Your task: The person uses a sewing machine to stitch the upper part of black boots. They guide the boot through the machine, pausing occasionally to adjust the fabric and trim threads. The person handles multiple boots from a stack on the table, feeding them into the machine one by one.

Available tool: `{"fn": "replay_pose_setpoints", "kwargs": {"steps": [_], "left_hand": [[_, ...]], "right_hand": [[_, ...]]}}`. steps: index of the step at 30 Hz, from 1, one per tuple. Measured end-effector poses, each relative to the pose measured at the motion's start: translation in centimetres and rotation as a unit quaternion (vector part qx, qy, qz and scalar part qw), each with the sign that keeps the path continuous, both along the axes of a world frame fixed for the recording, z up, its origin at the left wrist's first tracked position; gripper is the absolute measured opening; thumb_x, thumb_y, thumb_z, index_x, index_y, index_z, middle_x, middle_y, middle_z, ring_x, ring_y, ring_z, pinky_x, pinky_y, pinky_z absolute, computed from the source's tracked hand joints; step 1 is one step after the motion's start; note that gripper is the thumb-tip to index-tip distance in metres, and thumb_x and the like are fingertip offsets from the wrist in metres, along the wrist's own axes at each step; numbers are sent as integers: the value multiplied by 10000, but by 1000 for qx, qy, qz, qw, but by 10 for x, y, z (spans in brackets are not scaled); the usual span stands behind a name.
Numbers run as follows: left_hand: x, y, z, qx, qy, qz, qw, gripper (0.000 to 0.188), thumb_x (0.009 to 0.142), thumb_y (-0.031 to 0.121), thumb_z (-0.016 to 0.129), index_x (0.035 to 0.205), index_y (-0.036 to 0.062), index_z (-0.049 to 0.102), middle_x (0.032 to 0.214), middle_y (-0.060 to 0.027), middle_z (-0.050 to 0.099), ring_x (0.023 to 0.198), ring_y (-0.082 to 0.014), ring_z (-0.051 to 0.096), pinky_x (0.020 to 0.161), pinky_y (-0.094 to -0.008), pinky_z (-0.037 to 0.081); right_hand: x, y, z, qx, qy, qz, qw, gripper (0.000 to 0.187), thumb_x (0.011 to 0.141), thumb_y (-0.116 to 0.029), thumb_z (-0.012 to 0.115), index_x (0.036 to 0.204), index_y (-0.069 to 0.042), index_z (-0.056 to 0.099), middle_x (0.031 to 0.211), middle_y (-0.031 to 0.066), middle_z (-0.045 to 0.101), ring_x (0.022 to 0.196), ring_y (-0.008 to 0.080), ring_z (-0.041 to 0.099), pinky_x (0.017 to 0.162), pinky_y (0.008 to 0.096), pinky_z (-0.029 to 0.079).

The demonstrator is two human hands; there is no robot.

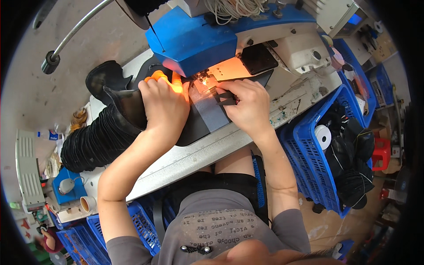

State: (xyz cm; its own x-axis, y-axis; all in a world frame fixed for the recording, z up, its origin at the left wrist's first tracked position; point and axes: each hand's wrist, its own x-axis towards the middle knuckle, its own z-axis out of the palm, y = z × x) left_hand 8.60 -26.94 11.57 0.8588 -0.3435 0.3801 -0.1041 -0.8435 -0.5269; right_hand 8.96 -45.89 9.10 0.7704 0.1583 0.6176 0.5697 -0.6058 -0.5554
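Nearest the person, the front edge of the worktop runs as a pale metal strip across the lap, with both forearms crossing it. Room here is tight: a blue crate full of dark pieces and a white tape roll stands just off the right end, and more blue crates sit below the front edge on the left.

Further in, the left hand lies flat with its grip spread open, fingers pressing down on the dark fabric piece and lit orange by the machine lamp. The right hand has its grip closed, fingers pinching a narrow black strap against the same fabric, which lies at the middle of the worktop right under the needle. The two hands are just beside each other, with a slim gap of fabric between.

To the left, a stack of black curved pieces crowds the left edge of the worktop. Farthest off, the blue and white sewing machine head overhangs the fabric along the back edge
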Motion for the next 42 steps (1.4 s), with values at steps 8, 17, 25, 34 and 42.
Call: {"fn": "replay_pose_setpoints", "kwargs": {"steps": [8,17,25,34,42], "left_hand": [[-18,6,8,-35,45,52,997,394,945,428,542,1235,185,653,729,-82,574,702,-243,570,706,-379,395],[-29,-5,11,-98,100,89,986,386,937,415,561,967,74,740,700,-117,612,687,-267,604,696,-392,400],[-33,-9,11,-135,89,87,983,406,939,400,563,802,55,727,667,-133,608,680,-278,599,702,-399,392],[-46,-5,6,-193,74,45,977,389,898,372,617,674,65,701,599,-141,581,627,-300,592,730,-419,395],[-45,-5,2,-192,54,39,979,376,895,366,616,677,73,701,604,-144,587,632,-297,595,740,-418,391]], "right_hand": [[-14,-4,26,-95,73,70,990,372,798,-66,662,1157,-21,573,984,163,601,940,290,606,812,417,496],[-14,12,22,-242,17,-20,970,317,862,-225,642,1114,-35,609,704,84,596,615,257,649,527,368,519],[4,22,15,-232,48,-26,971,133,854,-191,649,940,-91,667,682,83,625,610,288,653,528,397,517],[-2,17,11,-144,28,-22,989,150,837,-192,653,944,-89,675,692,83,623,610,298,648,521,403,506],[-3,19,18,-183,34,-22,982,156,826,-163,646,959,-85,674,700,100,639,626,302,661,539,408,524]]}}
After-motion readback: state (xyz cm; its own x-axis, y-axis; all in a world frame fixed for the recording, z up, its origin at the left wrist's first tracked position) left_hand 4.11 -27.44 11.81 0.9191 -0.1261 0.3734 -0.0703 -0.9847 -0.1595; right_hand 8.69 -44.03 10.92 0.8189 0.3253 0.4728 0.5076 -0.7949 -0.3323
